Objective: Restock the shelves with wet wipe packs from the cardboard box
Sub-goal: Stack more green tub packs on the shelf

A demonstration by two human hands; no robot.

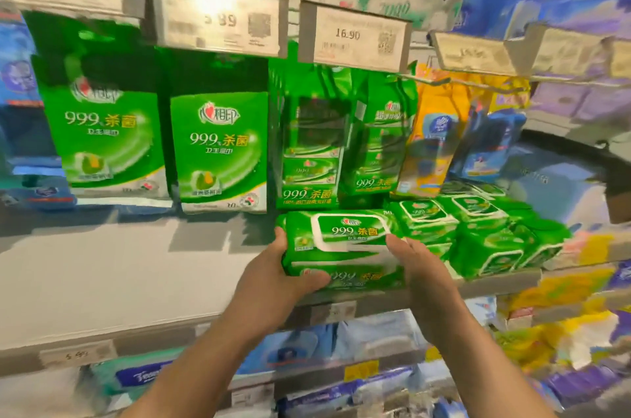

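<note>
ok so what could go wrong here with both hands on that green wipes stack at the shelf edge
1. The stacked green wet wipe packs sit at the grey shelf's front edge; if the left hand or right hand lets go early, they might tip off.
2. The top pack may slide off the lower one when pushed.
3. Pushing sideways could jostle the neighbouring green flat packs, which already lie unevenly.

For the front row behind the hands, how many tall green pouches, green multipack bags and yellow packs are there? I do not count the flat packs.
Tall green pouches: 2
Green multipack bags: 2
Yellow pack: 1
Total: 5
</note>
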